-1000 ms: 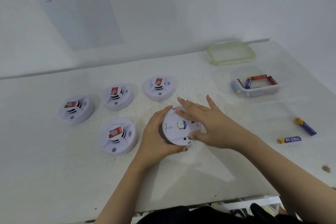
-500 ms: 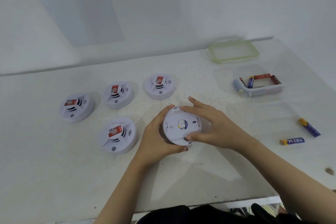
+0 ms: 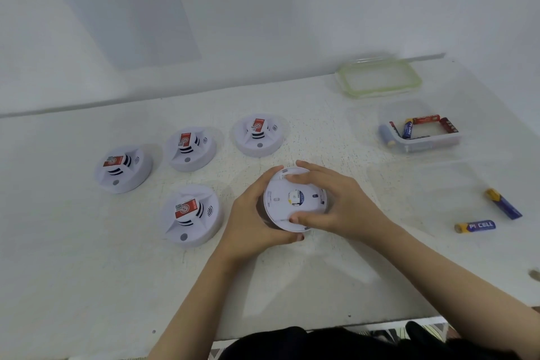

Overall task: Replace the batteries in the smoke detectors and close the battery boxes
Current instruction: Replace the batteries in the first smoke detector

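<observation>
Trouble would most likely come from the closing twist itself. The smoke detector [image 3: 295, 202] sits between both hands at the middle of the worktop [image 3: 292, 286], underside up and tilted toward the camera. The left hand [image 3: 254, 216] wraps its fingers round the rim, and the right hand [image 3: 347, 207] pinches the back plate between thumb and fingers. If the plate's tabs are not lined up, I judge that turning could jam it or leave the battery box half closed. Whether it is seated cannot be told from this view. A slack hold could also let the unit slip and knock the nearest of the four other detectors [image 3: 190, 213], which sit face up to the left.

Two loose batteries [image 3: 474, 226] lie well apart from the hands, near the right edge. Being round, they could roll off if bumped. I cannot tell whether they are spent or fresh, so a mix-up is possible.

At the far right, a clear tub [image 3: 432, 145] holds several red and blue batteries [image 3: 426, 119] lying along its walls. Its green-rimmed lid [image 3: 378, 77] lies just behind, near the wall, with nothing in it
</observation>
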Demonstrator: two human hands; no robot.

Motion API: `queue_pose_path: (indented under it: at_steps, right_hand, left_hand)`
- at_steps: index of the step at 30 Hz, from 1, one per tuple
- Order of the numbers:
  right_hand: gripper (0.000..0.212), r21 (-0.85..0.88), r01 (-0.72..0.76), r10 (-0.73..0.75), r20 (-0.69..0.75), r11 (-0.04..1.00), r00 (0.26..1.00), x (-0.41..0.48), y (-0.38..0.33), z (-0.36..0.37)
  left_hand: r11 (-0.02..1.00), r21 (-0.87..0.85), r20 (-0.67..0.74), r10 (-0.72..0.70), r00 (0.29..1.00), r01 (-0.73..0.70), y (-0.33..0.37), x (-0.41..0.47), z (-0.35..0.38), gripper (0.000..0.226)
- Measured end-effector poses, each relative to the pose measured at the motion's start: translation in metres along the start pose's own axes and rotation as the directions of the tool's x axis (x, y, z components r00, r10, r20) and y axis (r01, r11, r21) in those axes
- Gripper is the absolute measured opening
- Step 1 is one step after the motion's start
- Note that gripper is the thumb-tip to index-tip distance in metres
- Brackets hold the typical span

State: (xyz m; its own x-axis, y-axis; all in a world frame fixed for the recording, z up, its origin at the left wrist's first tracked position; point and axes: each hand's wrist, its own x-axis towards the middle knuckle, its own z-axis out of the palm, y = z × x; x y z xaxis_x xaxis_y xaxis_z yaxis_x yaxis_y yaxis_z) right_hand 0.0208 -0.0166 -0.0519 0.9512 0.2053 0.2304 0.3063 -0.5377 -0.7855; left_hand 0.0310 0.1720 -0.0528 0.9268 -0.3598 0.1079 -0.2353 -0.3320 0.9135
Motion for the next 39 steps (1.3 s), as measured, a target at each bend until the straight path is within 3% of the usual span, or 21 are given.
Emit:
queue_pose_path:
  at_steps: [8,15,19,23,27,29,33,39]
  right_hand:
    - [0.055,-0.106,0.092,-0.103,-0.104,0.990,0.989,0.000,-0.005,0.008]
    - [0.057,-0.171,0.016,-0.034,-0.103,0.985,0.994,-0.002,-0.005,0.014]
    - [0.054,0.093,-0.038,0.046,-0.086,0.995,0.995,-0.007,-0.014,0.014]
    - [0.064,0.313,-0.132,0.158,-0.060,0.941,0.986,-0.010,-0.031,0.012]
    - [0.072,0.474,-0.266,0.327,-0.050,0.839,0.944,-0.009,-0.039,0.007]
    - [0.067,0.612,-0.278,0.342,0.012,0.741,0.940,-0.009,-0.037,0.002]
    - [0.063,0.838,-0.258,0.325,0.103,0.480,0.940,-0.010,-0.031,-0.002]
    - [0.065,0.891,-0.227,0.328,0.095,0.393,0.940,-0.010,-0.021,-0.005]
  left_hand:
    - [1.000,-0.015,-0.023,-0.016,1.000,0.016,-0.006,0.000,0.001,0.095]
    - [0.996,-0.087,-0.073,-0.013,0.997,0.007,-0.009,0.000,0.005,0.101]
    - [0.987,-0.144,-0.155,0.044,0.987,-0.067,-0.008,-0.002,0.010,0.103]
    - [0.987,-0.063,-0.204,0.130,0.970,-0.146,0.002,-0.002,0.017,0.102]
    - [0.978,0.011,-0.131,0.209,0.969,-0.210,0.016,0.001,0.018,0.098]
    - [0.975,0.020,-0.089,0.222,0.971,-0.221,0.022,0.003,0.017,0.099]
    - [0.990,-0.029,-0.067,0.136,0.988,-0.138,0.022,0.004,0.020,0.110]
    - [0.989,-0.145,-0.083,-0.014,0.996,0.001,0.013,0.004,0.027,0.092]
